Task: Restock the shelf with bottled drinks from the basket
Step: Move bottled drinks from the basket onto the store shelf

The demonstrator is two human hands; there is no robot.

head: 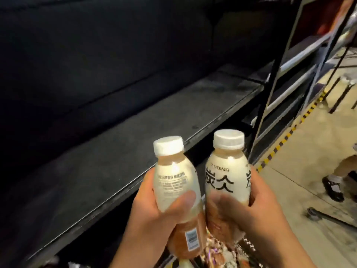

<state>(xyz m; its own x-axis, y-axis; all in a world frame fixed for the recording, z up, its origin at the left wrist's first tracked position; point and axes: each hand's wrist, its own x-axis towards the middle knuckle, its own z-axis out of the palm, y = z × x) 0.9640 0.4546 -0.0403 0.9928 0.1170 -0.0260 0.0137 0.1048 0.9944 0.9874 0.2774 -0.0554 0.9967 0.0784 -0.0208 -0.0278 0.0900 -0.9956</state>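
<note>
I hold two cream-and-brown drink bottles with white caps, upright and side by side, just in front of the dark shelf's edge. My left hand point(154, 215) grips the left bottle point(173, 176), its back label with small print facing me. My right hand point(257, 207) grips the right bottle point(224, 171), which shows large black characters. The dark shelf board point(119, 140) runs from lower left to upper right beyond the bottles and is bare. Below my wrists, more packaged drinks point(216, 254) show at the bottom edge; the basket itself is hidden.
A black metal shelf upright point(270, 82) stands right of the bottles, with further shelving behind it. The tan floor carries a yellow-and-black striped line point(289, 134). Another person's leg and black shoe point(332, 186) are at the right edge. A small wheel on a bar point(313, 212) lies on the floor.
</note>
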